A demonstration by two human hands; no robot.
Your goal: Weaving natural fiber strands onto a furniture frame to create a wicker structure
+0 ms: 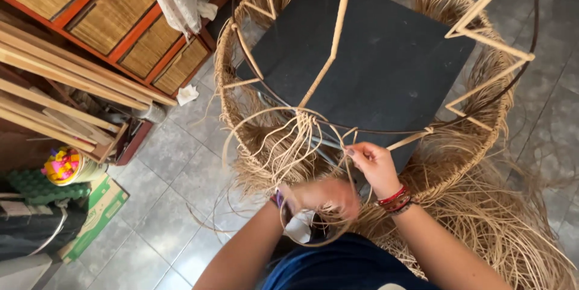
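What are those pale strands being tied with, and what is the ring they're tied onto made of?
The strands look like natural fibre, perhaps raffia or split rattan: pale tan, matt, fraying into loose wisps. The ring seems to be thin dark metal wire: an even, smooth, slender curve. The right hand pinches strands at the ring; the left hand is blurred.

Left hand is motion-blurred; can't tell its fingers apart or what they pinch, poss. raffia strands. Right hand: fingertips sharp, but the strand between them too thin to trace. Wire frame cut off at 12 and 2 o'clock by the top edge. Black board partly hidden behind the frame's wrapped ribs. Wood slats run out at 9 o'clock. Colourful tub contents too small to make out. Person's torso cut off at 6 o'clock.
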